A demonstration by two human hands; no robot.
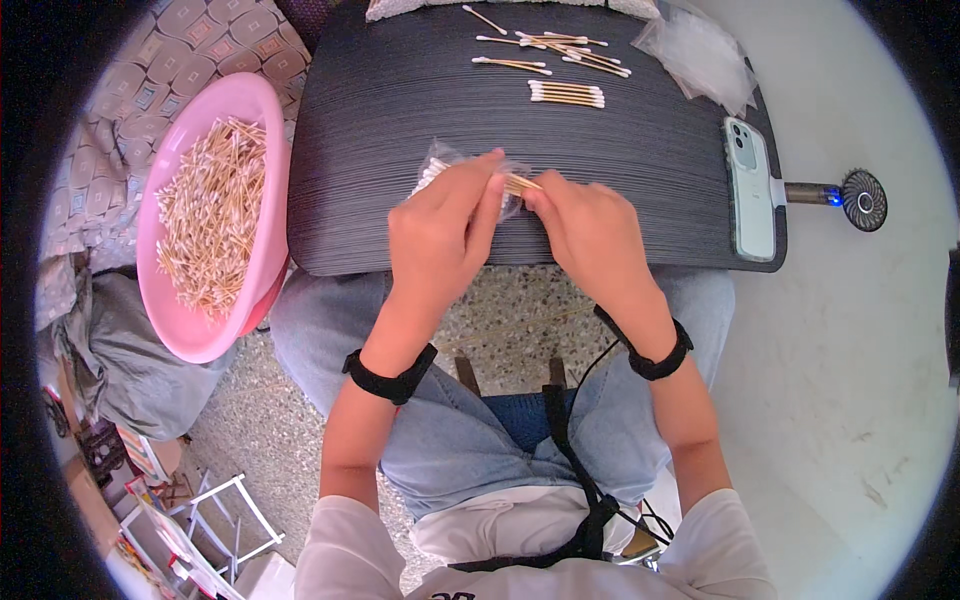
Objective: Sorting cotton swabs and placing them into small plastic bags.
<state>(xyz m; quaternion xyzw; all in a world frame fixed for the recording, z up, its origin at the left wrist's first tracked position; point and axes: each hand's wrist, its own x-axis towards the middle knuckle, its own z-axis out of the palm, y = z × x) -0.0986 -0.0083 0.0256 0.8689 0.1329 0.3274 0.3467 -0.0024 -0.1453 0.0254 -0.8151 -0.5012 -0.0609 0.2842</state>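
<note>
Close to the table's near edge, my left hand (437, 225) is closed around a small clear plastic bag (512, 206) with white-tipped cotton swabs (430, 172) inside it. My right hand (592, 228) pinches the ends of a few wooden-stemmed cotton swabs (521, 184) at the bag's right side. Whether these swabs are fully inside the bag is hidden by my fingers. Farther back on the table lies a neat row of cotton swabs (567, 94). Beyond it, several loose swabs (560, 45) are scattered at different angles.
A pink basin (154, 290) full of cotton swabs stands left of the dark table (370, 130). Clear empty bags (700, 58) lie at the table's back right corner. On the right edge rests a phone (752, 190), beside a small fan (863, 200). A white bag (420, 8) borders the far edge.
</note>
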